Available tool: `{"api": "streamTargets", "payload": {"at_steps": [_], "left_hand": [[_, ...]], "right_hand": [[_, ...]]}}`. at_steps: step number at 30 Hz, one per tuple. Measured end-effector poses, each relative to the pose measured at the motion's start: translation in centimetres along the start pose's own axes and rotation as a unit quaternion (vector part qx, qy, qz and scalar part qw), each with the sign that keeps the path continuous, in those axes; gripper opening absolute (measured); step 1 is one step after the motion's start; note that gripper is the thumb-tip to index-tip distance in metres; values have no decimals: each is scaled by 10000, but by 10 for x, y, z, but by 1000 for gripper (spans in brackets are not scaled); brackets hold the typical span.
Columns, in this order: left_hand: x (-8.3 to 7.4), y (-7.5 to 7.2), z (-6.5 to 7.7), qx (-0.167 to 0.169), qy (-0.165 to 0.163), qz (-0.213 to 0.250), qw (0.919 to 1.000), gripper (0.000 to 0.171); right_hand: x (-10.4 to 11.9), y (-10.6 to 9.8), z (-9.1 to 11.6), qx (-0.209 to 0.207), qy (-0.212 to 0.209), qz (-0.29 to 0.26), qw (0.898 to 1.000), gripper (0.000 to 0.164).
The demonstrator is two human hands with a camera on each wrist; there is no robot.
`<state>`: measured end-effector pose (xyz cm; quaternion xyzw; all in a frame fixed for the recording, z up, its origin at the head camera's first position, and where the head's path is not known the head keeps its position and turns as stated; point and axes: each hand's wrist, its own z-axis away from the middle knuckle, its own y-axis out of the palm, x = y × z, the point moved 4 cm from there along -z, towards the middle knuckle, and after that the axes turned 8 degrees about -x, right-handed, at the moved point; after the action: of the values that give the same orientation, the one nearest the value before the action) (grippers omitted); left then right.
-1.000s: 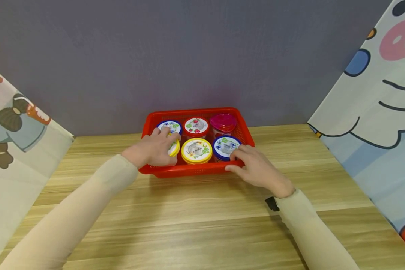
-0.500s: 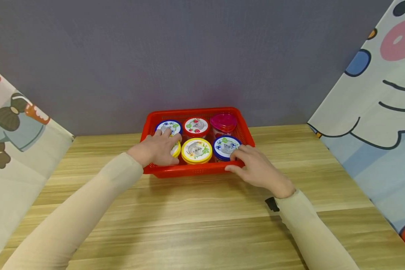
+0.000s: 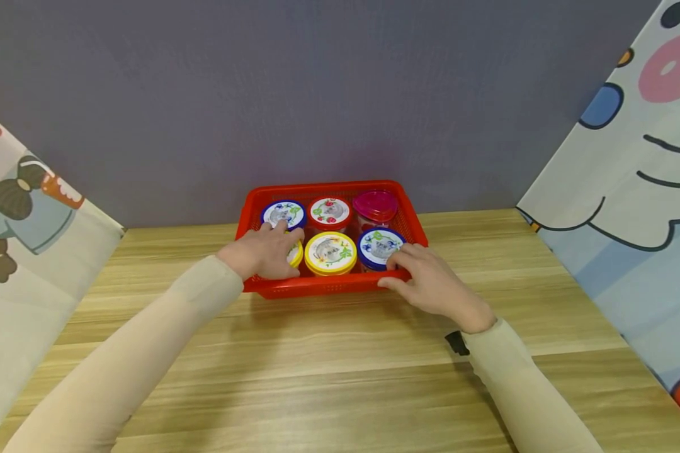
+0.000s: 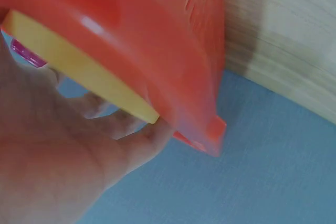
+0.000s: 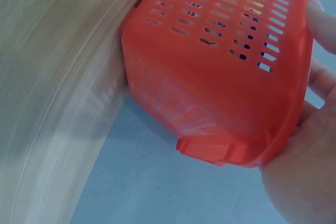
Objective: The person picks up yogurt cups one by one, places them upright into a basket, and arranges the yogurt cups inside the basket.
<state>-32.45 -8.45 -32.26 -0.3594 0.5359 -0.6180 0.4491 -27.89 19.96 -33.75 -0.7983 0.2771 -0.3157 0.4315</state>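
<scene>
A red plastic basket (image 3: 325, 288) stands on the table with several round lidded tubs inside. My left hand (image 3: 265, 251) reaches over its front left corner and grips a yellow-lidded tub (image 3: 296, 253), covering most of the lid; in the left wrist view the yellow edge (image 4: 84, 69) shows along the fingers. At the front right corner my right hand (image 3: 430, 283) holds the basket rim, thumb outside and fingers over the inner side, close to a blue-lidded tub (image 3: 378, 244). Another yellow-lidded tub (image 3: 330, 252) sits between the hands.
In the back row are a blue-lidded tub (image 3: 286, 212), a red-lidded tub (image 3: 330, 212) and a container with a pink lid (image 3: 376, 204). A grey wall (image 3: 328, 94) rises right behind the basket. Printed cloths hang at both sides of the wooden table (image 3: 328, 371).
My left hand has shifted slightly right and toward me, uncovering more of the back left blue lid. My right hand and the basket stay in place.
</scene>
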Motion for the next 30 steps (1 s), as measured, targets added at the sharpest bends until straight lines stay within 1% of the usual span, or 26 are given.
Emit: {"api": "streamTargets", "payload": {"at_steps": [5,9,15,19,23,30], "left_hand": [[0,3,-3,241,-111,61,9996,81],[-1,3,-3,324,-133,99,9993,81],[-5,2,-6,332,-78,69,9994,81],[-7,3,-9,273,25,-11,9996,82],[-8,4,-9,224,49,2,9997,83],[-4,1,-6,214,-88,112,9997,84]], "right_hand": [[0,0,0,30,67,-3,10000,27],[0,0,0,54,77,6,10000,28],[1,0,0,0,17,17,10000,28],[1,0,0,-28,-39,15,10000,28],[1,0,0,-11,-32,19,10000,27],[1,0,0,9,-29,32,10000,28]]}}
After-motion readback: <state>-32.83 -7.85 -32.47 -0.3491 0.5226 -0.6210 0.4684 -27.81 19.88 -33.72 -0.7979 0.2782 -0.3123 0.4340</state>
